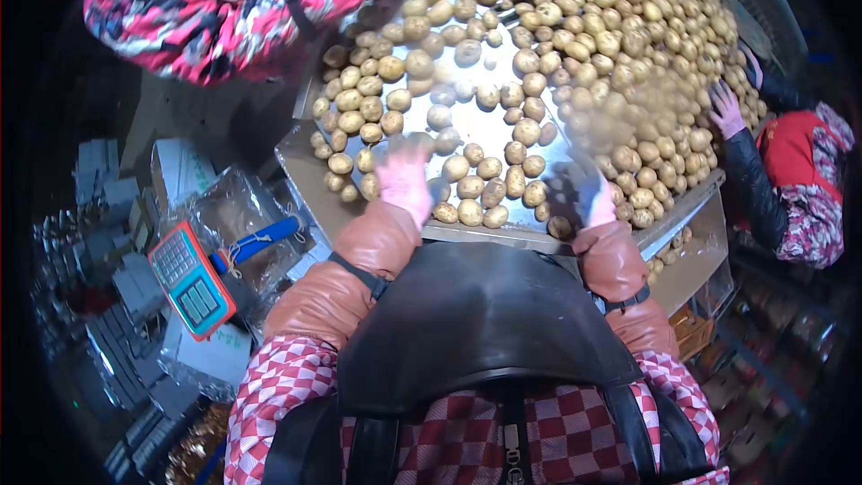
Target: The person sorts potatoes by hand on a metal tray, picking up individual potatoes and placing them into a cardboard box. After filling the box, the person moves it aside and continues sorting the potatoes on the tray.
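My left hand [404, 181], in a pink glove, reaches over the near left part of a metal sorting table [489, 130]. Its fingers are smeared by motion beside several potatoes [470, 187]. On the near right, my right hand [593, 198] wears a pink and dark glove and is beside a large heap of potatoes [642, 63]. Motion blurs its fingers too, so whether either hand grips a potato cannot be made out. Loose potatoes lie between my hands along the near edge.
Co-workers stand at the upper left, with a camouflage sleeve [197, 31], and at the right, with gloved hands [729, 110] on the heap. A scale display [191, 280] stands left by cardboard boxes. An open box [691, 260] holds potatoes below the table's right edge.
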### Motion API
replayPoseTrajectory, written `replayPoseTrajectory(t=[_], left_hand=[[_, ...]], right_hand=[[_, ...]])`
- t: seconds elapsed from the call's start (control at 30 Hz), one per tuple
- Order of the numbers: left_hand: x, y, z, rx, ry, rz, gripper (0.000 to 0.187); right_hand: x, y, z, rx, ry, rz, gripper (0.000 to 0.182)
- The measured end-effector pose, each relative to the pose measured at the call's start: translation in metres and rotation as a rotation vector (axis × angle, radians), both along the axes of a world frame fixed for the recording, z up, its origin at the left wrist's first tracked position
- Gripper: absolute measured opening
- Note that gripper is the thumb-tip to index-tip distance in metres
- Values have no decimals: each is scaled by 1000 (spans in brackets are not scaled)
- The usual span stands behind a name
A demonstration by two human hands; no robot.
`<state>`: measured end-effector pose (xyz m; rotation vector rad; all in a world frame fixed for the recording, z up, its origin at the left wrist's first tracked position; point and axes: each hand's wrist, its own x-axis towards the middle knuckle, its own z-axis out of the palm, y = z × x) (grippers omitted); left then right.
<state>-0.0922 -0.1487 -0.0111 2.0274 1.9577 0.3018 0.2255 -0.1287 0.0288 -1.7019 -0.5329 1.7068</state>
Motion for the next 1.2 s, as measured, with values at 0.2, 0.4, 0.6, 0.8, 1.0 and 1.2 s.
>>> replayPoseTrajectory(t=[0.2, 0.4, 0.6, 0.8, 1.0, 1.2], left_hand=[[-26, 1, 1, -60, 26, -272, 65], [-48, -9, 3, 142, 160, 99, 47], [-26, 126, 36, 34, -275, 53, 43], [-25, 109, 3, 34, 137, -153, 41], [-49, 29, 19, -37, 213, 263, 43], [-11, 0, 3, -43, 14, -399, 39]], right_hand=[[-38, 75, -9, 805, -794, 637, 39], [-102, 90, -7, 511, -1169, 870, 66], [-115, 36, -40, 876, -788, 1223, 51], [-54, 2, -13, 400, -382, 558, 30], [-6, -11, 6, -139, -924, 1014, 42], [-105, 26, 6, 364, -587, 1278, 34]])
